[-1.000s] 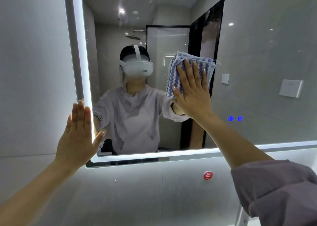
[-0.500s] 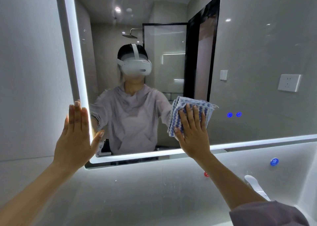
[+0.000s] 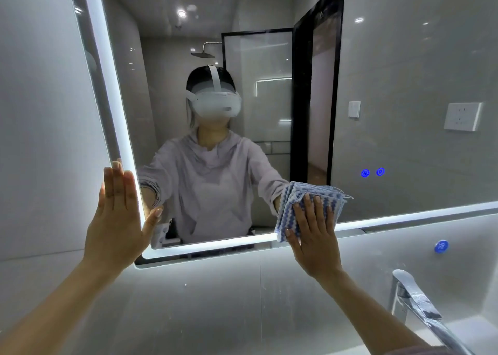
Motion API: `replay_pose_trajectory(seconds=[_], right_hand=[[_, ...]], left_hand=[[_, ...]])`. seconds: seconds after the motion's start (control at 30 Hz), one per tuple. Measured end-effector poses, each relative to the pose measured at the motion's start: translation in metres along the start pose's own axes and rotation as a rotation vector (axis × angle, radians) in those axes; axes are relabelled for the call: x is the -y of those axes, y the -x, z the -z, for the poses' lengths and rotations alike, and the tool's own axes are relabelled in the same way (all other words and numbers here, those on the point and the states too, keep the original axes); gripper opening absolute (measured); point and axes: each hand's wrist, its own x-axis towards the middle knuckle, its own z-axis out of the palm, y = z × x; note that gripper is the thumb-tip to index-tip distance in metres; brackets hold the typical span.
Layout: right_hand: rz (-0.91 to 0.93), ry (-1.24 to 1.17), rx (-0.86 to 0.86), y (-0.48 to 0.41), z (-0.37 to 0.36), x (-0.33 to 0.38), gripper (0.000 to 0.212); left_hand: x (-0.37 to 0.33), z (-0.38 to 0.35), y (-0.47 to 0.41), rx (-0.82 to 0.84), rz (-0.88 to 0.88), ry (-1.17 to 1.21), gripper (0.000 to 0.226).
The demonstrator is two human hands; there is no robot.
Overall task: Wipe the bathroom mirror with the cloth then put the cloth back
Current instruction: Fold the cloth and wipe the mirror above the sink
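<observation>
low on the glossy mirror (image 3: 404,85), flat right grip (image 3: 314,242) presses folded zigzag cloth (image 3: 314,191); left grip (image 3: 116,220) flat.

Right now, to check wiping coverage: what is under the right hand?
The folded blue-and-white cloth lies there. The right hand presses it flat against the mirror near the lit bottom edge. The patch of mirror behind the cloth is covered and cannot be seen.

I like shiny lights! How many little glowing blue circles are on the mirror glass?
2. The left glowing blue circle and the right glowing blue circle sit side by side in the lower right of the light-edged rectangular mirror. None seem hidden.
</observation>
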Motion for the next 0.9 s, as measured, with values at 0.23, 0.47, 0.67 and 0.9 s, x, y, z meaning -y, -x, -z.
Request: replay_pose_trajectory(seconds=[0.23,0.47,0.67,0.9], right_hand=[[-0.020,-0.027,-0.039,-0.010,0.005,-0.003,0.062],[-0.086,-0.035,-0.071,-0.068,0.034,-0.021,0.065],[-0.085,0.014,-0.124,-0.123,0.061,-0.040,0.067],[-0.086,0.033,-0.247,-0.158,0.078,-0.050,0.065]], left_hand=[[0.001,-0.004,-0.001,-0.041,-0.011,-0.024,0.088],[0.001,-0.003,-0.001,-0.026,0.007,-0.025,0.090],[0.000,-0.002,-0.001,-0.004,0.015,-0.033,0.090],[0.000,0.000,-0.001,-0.022,0.011,-0.037,0.090]])
